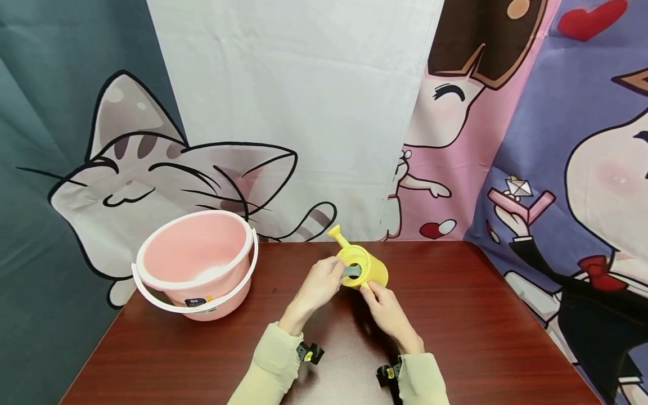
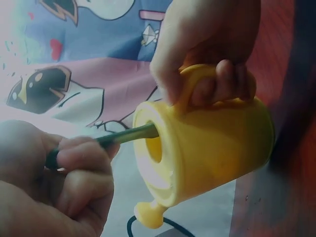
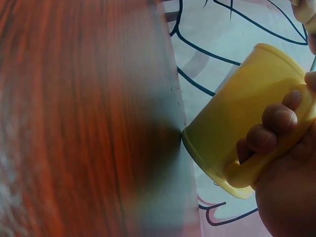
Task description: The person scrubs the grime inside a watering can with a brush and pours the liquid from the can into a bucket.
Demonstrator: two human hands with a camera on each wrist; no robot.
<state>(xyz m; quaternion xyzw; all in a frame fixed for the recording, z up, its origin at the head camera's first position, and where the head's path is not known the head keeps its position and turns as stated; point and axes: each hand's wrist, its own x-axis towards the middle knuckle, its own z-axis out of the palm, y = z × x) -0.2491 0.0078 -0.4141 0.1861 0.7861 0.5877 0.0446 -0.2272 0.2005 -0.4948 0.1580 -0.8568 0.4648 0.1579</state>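
Observation:
A yellow toy watering can (image 1: 377,271) is tipped so that its round top opening faces left, with its spout (image 1: 342,238) pointing up and away. My right hand (image 1: 388,315) grips the can by its looped handle (image 2: 190,84), fingers wrapped through the loop. Between the fingers and thumb of my left hand (image 1: 320,284) is a slim green stick-like piece (image 2: 129,136). Its far end reaches into the can's opening, and that tip is hidden inside. The can's base (image 3: 202,160) shows at its lower end in the right wrist view.
To the left on the reddish-brown wooden table (image 1: 455,315) stands a pink bucket (image 1: 223,304) with a white rim and a lowered white handle (image 1: 255,253). A printed cartoon cloth (image 1: 304,112) hangs behind the table's back edge.

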